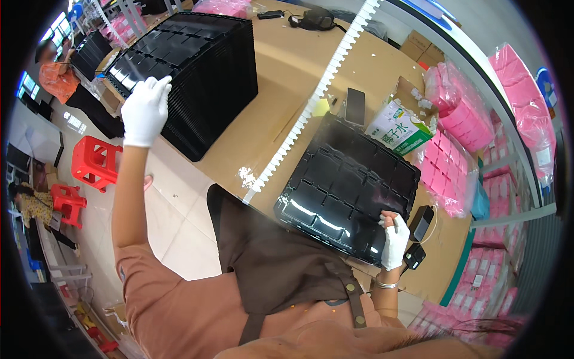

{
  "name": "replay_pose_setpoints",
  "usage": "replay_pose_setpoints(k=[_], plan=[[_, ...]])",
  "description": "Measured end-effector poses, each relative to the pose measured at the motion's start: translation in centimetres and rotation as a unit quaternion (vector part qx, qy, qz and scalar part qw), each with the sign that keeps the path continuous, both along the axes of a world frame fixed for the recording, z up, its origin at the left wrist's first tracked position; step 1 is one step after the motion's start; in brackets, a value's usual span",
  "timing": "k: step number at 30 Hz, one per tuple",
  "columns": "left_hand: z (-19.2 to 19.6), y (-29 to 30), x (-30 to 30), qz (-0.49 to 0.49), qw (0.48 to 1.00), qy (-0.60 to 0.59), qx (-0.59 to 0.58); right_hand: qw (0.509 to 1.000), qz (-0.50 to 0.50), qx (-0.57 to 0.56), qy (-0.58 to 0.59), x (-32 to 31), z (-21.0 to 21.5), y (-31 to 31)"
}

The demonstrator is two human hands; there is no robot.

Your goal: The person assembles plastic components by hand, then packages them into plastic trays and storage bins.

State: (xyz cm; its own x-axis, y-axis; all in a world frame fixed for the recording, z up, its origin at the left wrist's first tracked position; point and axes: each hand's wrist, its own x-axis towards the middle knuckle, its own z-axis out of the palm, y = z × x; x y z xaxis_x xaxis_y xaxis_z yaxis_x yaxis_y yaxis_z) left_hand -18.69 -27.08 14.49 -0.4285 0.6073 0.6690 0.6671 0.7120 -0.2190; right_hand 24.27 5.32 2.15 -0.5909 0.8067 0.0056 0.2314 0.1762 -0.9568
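My left hand (145, 112), in a white glove, is raised at the near left corner of a tall stack of black plastic trays (221, 90). Its fingers are closed, and a faint pale streak rises from them; what they hold, if anything, I cannot make out. My right hand (394, 240) wears a white glove with bare fingertips. It is over the right front part of a black compartmented tray (341, 179) on the table before me. Those fingers are curled together, and whatever is between them is too small to name.
A toothed white bar (323, 90) crosses above the brown table (281, 54). Behind the tray lie a phone (354, 106) and an open carton (399, 122). Pink trays in plastic (442, 170) and black adapters (422, 222) stand right. Red stools (95, 161) and a person (60, 81) are left.
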Motion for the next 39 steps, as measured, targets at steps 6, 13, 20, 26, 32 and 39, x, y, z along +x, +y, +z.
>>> replay_pose_setpoints(k=[6,13,20,26,32,39], plan=[[-11.0,10.0,6.3,-0.121,0.968,-0.217,0.041,1.0,0.029,-0.004,-0.009,-3.0,1.1,-1.1],[-23.1,17.4,5.9,-0.139,0.872,-0.468,-0.04,0.972,0.224,-0.051,-0.044,-9.6,1.3,-3.7],[-9.6,14.8,9.9,-0.22,0.388,-0.776,0.446,0.951,0.247,-0.184,0.029,-16.2,-0.6,-9.3],[-10.5,13.7,9.4,-0.192,0.354,-0.734,0.546,0.92,0.238,-0.306,0.06,-19.4,-3.1,-12.9],[-14.9,11.8,10.5,-0.228,0.226,-0.8,0.506,0.917,0.207,-0.334,0.064,-18.2,-2.3,-10.9],[-17.1,12.7,12.9,-0.156,0.228,-0.79,0.547,0.97,0.155,-0.074,0.173,-17.2,-1.3,-11.0]])
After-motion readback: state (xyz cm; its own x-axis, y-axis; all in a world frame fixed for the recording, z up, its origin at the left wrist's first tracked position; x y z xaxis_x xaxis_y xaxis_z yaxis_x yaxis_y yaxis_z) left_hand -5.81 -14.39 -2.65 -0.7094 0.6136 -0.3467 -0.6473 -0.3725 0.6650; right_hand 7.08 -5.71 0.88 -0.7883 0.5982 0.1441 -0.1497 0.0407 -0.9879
